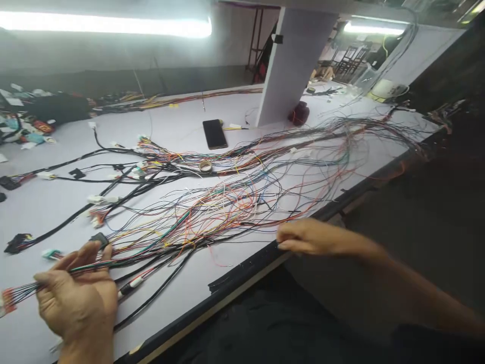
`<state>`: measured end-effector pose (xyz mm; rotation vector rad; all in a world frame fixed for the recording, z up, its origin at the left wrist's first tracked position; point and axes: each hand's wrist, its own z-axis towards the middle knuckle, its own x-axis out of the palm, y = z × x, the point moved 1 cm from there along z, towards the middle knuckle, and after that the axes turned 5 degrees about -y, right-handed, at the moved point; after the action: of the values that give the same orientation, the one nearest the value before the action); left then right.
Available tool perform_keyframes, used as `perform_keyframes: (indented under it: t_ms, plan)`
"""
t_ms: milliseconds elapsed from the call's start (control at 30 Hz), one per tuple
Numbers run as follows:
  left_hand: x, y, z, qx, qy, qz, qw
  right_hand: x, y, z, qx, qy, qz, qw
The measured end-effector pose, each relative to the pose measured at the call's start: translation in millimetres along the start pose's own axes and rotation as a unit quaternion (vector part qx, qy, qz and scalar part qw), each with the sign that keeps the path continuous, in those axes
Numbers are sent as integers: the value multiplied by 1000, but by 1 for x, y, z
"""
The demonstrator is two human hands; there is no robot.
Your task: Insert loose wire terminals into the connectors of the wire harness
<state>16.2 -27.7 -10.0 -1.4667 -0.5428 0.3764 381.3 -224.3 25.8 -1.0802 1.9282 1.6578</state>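
My left hand [78, 296] is closed round a bundle of thin wires [89, 267] at the lower left. Past its thumb the wires fan into an orange-and-white connector [9, 302]. A dark connector [99, 240] sits at its fingertips; whether it is gripped I cannot tell. Over the table's front edge, my right hand [303, 237] is closed in a pinch, with a thin dark wire [261, 241] running to its fingers. Between both hands spreads a loose tangle of red, black, white and green wires [223, 207]. Beneath the left hand's bundle lie black sleeved branches [162, 293].
Behind the tangle lies another harness [174, 169] with several connectors, and a tape roll [205, 166] on it. A phone [214, 134] rests farther back, near an upright white panel [295, 65]. A dark edge strip [242, 275] borders the table. Clutter [34, 126] lies far left.
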Motion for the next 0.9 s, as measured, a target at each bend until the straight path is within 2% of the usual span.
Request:
perform_keyframes:
  t_ms: [33, 167, 233, 300, 367, 400, 433, 467, 500, 567, 633, 700, 800, 867, 900]
  plan:
    - [-1, 0, 0, -18, -12, -25, 999, -18, -5, -7, -5, 1, -28, 1000]
    - [-3, 5, -1, -43, -10, -63, 997, -99, -18, -24, -57, -97, -143, 983]
    - [-5, 8, 0, -32, 2, -65, 997, -131, -14, -19, -115, -162, -211, 957]
    - [-6, 9, 1, -20, 16, -67, 997, -150, -1, -1, -168, -265, -357, 880]
    - [-7, 9, 0, -21, 17, -72, 997, -154, 16, 25, -176, -359, -474, 784]
    - [-8, 8, 0, -27, 13, -75, 997, -151, 25, 41, -174, -399, -501, 748]
    - [-8, 8, 0, -34, 9, -80, 996, -144, 33, 59, -174, -433, -503, 727]
    - [-8, 8, 0, -39, 7, -87, 995, -134, 40, 77, -181, -447, -495, 722]
    - [-9, 8, 0, -41, 8, -95, 995, -122, 45, 95, -189, -454, -481, 726]
    - [-9, 8, 0, -38, 15, -110, 993, -92, 54, 132, -248, -425, -389, 779]
    - [-11, 9, 0, -40, 18, -123, 991, -58, 58, 167, -340, -360, -303, 814]
    - [-12, 10, 0, -47, 15, -135, 990, -27, 59, 197, -400, -271, -227, 846]
    - [-12, 10, -1, -57, 15, -148, 987, 0, 53, 228, -366, -164, -93, 911]
    - [-13, 10, -1, -60, 14, -150, 987, 4, 46, 236, -282, -149, 26, 948]
    - [-13, 11, -2, -62, 13, -149, 987, 2, 43, 236, -234, -155, 82, 956]
